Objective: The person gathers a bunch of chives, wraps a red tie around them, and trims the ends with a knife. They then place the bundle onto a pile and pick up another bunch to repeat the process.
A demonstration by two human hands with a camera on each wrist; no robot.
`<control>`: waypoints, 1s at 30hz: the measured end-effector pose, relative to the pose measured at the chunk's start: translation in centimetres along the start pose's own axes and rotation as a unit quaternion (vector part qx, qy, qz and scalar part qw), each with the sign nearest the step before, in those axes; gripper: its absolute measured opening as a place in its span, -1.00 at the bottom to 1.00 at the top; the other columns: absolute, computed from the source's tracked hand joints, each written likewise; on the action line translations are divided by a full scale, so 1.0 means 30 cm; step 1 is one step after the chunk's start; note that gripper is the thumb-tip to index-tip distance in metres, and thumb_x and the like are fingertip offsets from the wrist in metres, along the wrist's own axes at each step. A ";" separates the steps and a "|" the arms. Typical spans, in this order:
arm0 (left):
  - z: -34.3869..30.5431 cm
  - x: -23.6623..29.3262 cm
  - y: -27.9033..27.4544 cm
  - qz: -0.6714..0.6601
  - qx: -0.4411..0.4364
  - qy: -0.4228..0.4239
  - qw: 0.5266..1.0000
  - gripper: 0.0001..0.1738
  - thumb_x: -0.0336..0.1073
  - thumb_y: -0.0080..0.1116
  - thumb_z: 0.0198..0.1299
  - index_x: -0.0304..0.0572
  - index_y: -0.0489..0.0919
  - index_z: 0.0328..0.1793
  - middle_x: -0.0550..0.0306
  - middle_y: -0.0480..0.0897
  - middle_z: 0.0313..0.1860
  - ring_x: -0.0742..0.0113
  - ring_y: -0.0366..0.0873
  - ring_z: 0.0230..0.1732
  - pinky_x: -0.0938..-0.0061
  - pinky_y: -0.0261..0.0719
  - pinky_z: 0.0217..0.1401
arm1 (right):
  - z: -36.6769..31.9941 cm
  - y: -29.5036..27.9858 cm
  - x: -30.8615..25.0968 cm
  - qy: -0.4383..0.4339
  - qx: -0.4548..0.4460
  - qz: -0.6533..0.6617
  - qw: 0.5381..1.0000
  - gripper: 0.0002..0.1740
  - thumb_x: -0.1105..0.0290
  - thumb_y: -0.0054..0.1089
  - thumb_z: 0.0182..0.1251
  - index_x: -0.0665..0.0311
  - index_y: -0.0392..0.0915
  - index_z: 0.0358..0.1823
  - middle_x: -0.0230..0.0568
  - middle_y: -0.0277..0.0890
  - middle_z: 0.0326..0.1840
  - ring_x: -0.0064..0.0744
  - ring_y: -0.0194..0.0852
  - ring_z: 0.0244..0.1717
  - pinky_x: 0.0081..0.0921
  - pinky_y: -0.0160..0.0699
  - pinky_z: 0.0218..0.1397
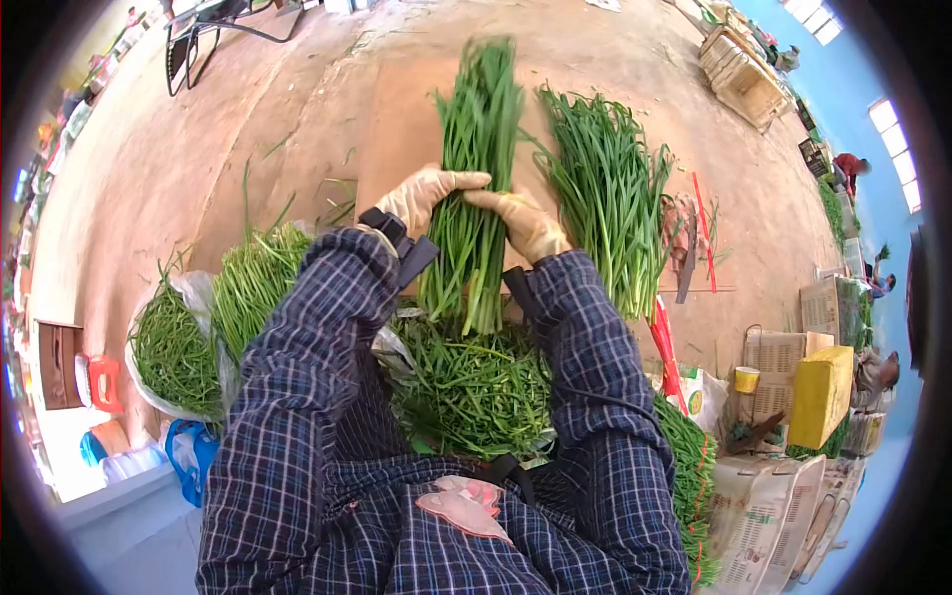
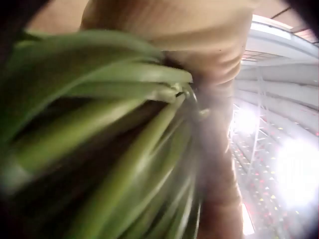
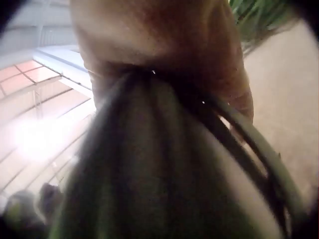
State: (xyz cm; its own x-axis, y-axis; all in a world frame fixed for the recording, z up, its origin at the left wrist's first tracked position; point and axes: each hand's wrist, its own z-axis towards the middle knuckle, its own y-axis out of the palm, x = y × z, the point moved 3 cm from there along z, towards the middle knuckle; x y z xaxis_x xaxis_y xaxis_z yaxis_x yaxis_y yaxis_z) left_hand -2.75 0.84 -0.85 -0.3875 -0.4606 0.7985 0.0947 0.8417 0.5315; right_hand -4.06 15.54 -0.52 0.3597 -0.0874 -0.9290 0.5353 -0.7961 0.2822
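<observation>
Both hands wear cream gloves and hold one bunch of garlic chives [image 1: 481,129] between them in the head view. My left hand [image 1: 421,196] grips the bunch from its left side, thumb across the leaves. From the right, my right hand [image 1: 531,224] wraps the same bunch, with the two thumbs close together. Leaf tips point away and are blurred; pale stem ends fan out toward the lap. In the left wrist view, stems [image 2: 124,169] spread below the gloved hand. Dark, blurred leaves [image 3: 149,159] fill the right wrist view beneath the other glove.
Right of the hands, another chive pile [image 1: 610,188] lies on a brown board [image 1: 397,109]. Loose greens [image 1: 471,392] sit close before the lap. Bagged greens [image 1: 178,347] stand at left. Red ties [image 1: 666,347] lie at right, near crates [image 1: 764,496] and a yellow box [image 1: 821,397].
</observation>
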 end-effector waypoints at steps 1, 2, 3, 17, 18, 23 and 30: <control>-0.028 0.038 0.031 0.026 -0.009 -0.019 0.999 -0.54 -0.31 0.33 0.09 -0.27 0.54 0.13 0.06 0.65 -0.03 0.31 0.62 -0.06 0.43 0.60 0.07 | -0.049 0.020 -0.079 -0.014 -0.003 -0.001 1.000 -0.35 0.35 0.31 0.16 0.31 0.30 0.28 -0.04 0.50 0.08 -0.23 0.48 0.10 -0.39 0.44 0.25; -0.053 0.092 0.078 0.051 -0.033 0.027 0.998 -0.52 -0.32 0.35 0.07 -0.29 0.53 0.13 0.05 0.64 -0.02 0.31 0.62 -0.05 0.42 0.60 0.08 | -0.084 0.033 -0.152 -0.003 -0.031 -0.009 0.999 -0.37 0.36 0.31 0.15 0.34 0.31 0.26 -0.07 0.50 0.07 -0.25 0.49 0.08 -0.39 0.45 0.24; -0.090 0.133 0.107 0.093 -0.053 0.095 0.990 -0.51 -0.28 0.33 0.09 -0.31 0.52 0.14 0.07 0.64 -0.04 0.33 0.61 -0.06 0.42 0.58 0.07 | -0.129 0.088 -0.215 -0.012 -0.004 -0.046 0.999 -0.33 0.30 0.35 0.14 0.35 0.30 0.25 -0.08 0.48 0.09 -0.25 0.47 0.10 -0.40 0.44 0.23; -0.066 0.302 0.244 0.419 -0.022 0.231 0.878 -0.39 -0.19 0.48 -0.08 -0.22 0.54 0.12 0.13 0.64 -0.12 0.35 0.57 -0.08 0.51 0.57 -0.09 | -0.029 0.029 -0.264 -0.206 -0.122 0.003 0.971 -0.39 0.61 0.13 0.25 0.37 0.18 0.34 0.01 0.36 0.24 -0.16 0.47 0.13 -0.38 0.56 0.17; -0.097 0.325 0.282 0.425 -0.034 0.261 0.866 -0.39 -0.17 0.47 -0.07 -0.21 0.55 0.12 0.13 0.65 -0.16 0.35 0.58 -0.10 0.51 0.56 -0.07 | -0.028 0.021 -0.289 -0.228 -0.125 -0.080 0.962 -0.49 0.51 0.24 0.23 0.36 0.36 0.22 -0.07 0.49 0.11 -0.31 0.49 0.08 -0.47 0.57 0.11; -0.112 0.337 0.318 0.294 -0.091 0.240 0.921 -0.47 -0.26 0.36 0.03 -0.26 0.54 0.15 0.18 0.64 -0.10 0.41 0.57 -0.10 0.53 0.51 0.02 | -0.067 0.043 -0.425 -0.248 -0.122 -0.275 0.921 -0.47 0.26 0.43 0.11 0.30 0.51 0.09 -0.20 0.58 -0.02 -0.44 0.51 -0.01 -0.49 0.54 0.06; -0.255 0.305 0.377 0.272 -0.084 0.261 0.922 -0.51 -0.17 0.29 0.08 -0.29 0.56 0.10 0.11 0.63 -0.08 0.35 0.56 -0.05 0.50 0.50 0.06 | -0.127 0.095 -0.422 -0.184 -0.225 -0.361 0.886 -0.17 0.08 0.30 0.22 0.27 0.12 0.40 -0.03 0.38 0.24 -0.14 0.33 0.27 -0.22 0.39 0.29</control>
State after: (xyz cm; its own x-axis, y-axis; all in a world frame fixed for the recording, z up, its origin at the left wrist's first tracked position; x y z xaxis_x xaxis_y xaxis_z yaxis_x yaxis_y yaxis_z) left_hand 1.79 4.01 14.63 0.2504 -0.0924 0.9637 0.3031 0.9529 0.0126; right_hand -4.17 16.68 12.95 -0.4301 0.0927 -0.8980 0.8045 -0.4120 -0.4278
